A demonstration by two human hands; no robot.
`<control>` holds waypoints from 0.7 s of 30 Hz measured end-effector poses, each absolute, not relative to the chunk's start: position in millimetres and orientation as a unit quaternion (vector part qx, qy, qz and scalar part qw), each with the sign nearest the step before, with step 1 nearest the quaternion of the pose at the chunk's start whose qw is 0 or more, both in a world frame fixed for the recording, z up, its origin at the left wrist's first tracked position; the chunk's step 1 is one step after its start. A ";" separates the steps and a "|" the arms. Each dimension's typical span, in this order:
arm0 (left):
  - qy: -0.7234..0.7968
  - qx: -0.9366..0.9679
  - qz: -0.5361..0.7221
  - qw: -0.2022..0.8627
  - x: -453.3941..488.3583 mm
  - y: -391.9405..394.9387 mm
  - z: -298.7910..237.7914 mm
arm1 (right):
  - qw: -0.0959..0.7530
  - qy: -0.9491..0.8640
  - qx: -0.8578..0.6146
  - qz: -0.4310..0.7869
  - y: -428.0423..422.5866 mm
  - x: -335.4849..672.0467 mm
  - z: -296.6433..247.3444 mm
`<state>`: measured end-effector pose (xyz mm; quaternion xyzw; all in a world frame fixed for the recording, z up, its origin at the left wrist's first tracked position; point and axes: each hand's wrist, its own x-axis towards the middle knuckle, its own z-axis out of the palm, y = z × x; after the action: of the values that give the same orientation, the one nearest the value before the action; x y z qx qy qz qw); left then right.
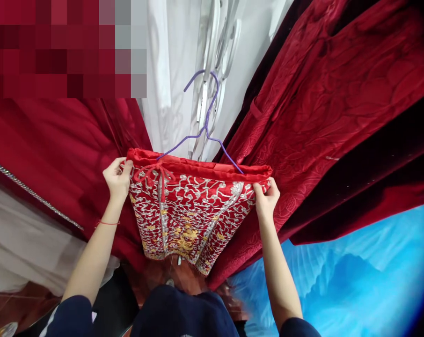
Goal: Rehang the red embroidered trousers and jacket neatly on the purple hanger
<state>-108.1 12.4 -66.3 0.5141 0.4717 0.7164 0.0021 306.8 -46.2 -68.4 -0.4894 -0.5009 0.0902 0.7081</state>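
A red skirt [187,210] with silver and gold embroidery hangs in front of me, its plain red waistband at the top and a small tied bow at the left. My left hand [118,179] pinches the left end of the waistband. At the opposite end, my right hand [267,196] grips the upper right corner just below the band. A purple wire hanger [207,126] rises from inside the waist. Its hook reaches up to a white openwork piece, and whether it hangs on that cannot be made out.
Dark red garments [92,140] hang on the left, and patterned red ones [324,107] crowd the right. White fabric or panel [166,61] stands behind. Blue fabric [352,276] spreads at lower right. Below lies a reddish-brown floor [29,306] with a black object [115,299].
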 end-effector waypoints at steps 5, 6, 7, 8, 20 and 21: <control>0.497 0.505 0.705 -0.028 -116.3 13.8 -73.0 | 0.726 -0.458 -0.509 0.066 -41.5 305.4 -68.3; 0.492 0.512 0.704 -0.003 -117.4 14.0 -77.7 | 0.728 -0.461 -0.502 0.075 -42.0 307.3 -68.9; 0.482 0.523 0.702 0.036 -118.9 13.7 -84.2 | 0.728 -0.468 -0.492 0.094 -43.6 310.0 -71.1; 0.473 0.537 0.693 0.086 -120.5 12.7 -92.7 | 0.724 -0.478 -0.483 0.122 -46.4 313.0 -75.2; 0.525 0.526 0.637 0.205 -114.5 -43.4 -171.4 | 0.623 -0.501 -0.577 0.166 -81.2 304.7 -154.4; 0.531 0.529 0.638 0.176 -114.0 -58.5 -179.8 | 0.624 -0.511 -0.578 0.126 -90.4 299.1 -159.6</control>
<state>-114.0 -58.5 -179.8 0.5293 0.5311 0.6378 0.1760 299.1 -90.4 -159.6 -0.5778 -0.5111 0.1262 0.6237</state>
